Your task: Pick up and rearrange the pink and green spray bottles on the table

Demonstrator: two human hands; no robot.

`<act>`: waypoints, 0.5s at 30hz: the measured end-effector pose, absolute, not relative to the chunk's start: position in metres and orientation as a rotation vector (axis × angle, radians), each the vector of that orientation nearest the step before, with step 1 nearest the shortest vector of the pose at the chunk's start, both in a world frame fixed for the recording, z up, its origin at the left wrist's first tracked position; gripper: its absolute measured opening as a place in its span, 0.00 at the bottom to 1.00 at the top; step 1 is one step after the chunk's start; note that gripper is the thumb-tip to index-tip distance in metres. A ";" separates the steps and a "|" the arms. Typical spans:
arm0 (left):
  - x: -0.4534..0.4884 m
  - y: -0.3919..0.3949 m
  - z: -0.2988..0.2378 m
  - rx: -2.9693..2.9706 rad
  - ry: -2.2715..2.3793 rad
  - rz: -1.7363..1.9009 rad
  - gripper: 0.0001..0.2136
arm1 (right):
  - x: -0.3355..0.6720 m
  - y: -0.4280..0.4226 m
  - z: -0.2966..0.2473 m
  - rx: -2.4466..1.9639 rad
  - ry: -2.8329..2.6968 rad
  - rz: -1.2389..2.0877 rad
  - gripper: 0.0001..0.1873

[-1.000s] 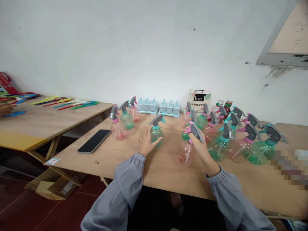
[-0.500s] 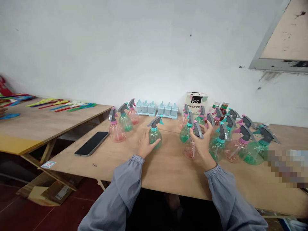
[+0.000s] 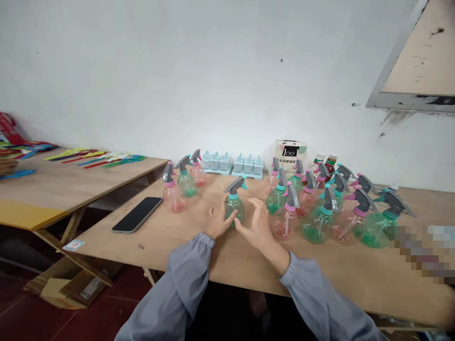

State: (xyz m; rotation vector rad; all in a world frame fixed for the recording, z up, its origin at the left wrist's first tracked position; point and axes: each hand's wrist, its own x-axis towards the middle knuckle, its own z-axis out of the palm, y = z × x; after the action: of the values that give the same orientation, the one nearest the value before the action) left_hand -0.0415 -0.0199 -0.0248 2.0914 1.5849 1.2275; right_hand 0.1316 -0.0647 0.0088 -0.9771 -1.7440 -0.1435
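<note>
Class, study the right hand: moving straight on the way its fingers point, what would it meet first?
Most likely the green spray bottle in the left hand, though depth is hard to judge.

The green spray bottle (image 3: 234,207) stands upright on the table (image 3: 227,255), alone in a bare stretch of wood. Its round, see-through body is tinted green, with a teal collar at the neck and a grey trigger head on top. The teal nozzle tip points toward 2 o'clock and the lever hangs toward 8 o'clock. The left hand (image 3: 216,221) lies against its 8 o'clock side, though a firm grip cannot be made out. The spread right hand (image 3: 258,227) is just beside it at 4 o'clock.
</note>
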 end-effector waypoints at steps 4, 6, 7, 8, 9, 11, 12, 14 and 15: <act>-0.038 -0.020 -0.029 2.200 1.636 1.120 0.35 | 0.089 -0.017 0.018 -1.138 -1.554 0.131 0.47; -0.038 -0.019 -0.030 2.239 1.617 1.117 0.36 | 0.082 0.004 0.020 -1.128 -1.490 0.226 0.44; -0.039 -0.019 -0.030 2.256 1.579 1.178 0.35 | 0.081 0.011 0.020 -1.107 -1.469 0.266 0.40; -0.042 -0.019 -0.028 2.261 1.537 1.296 0.33 | 0.081 0.016 0.019 -1.080 -1.451 0.299 0.37; -0.048 -0.018 -0.025 2.237 1.512 1.469 0.30 | 0.082 0.019 0.018 -1.051 -1.437 0.328 0.34; -0.065 -0.016 -0.014 2.045 1.594 1.909 0.24 | 0.085 0.020 0.018 -1.001 -1.412 0.387 0.30; -0.078 -0.013 -0.007 1.873 1.716 2.120 0.23 | 0.087 0.020 0.020 -0.981 -1.405 0.425 0.27; -0.108 -0.007 0.008 1.466 2.056 2.345 0.26 | 0.090 0.019 0.026 -0.942 -1.399 0.521 0.23; -0.124 -0.003 0.014 1.307 2.222 2.336 0.30 | 0.092 0.018 0.030 -0.930 -1.394 0.580 0.21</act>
State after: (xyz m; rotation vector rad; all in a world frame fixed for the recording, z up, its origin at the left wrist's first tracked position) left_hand -0.1237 -0.0033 0.0136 1.3071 2.2224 2.3357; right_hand 0.0922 0.0178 0.0303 -0.9296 -1.3938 0.5799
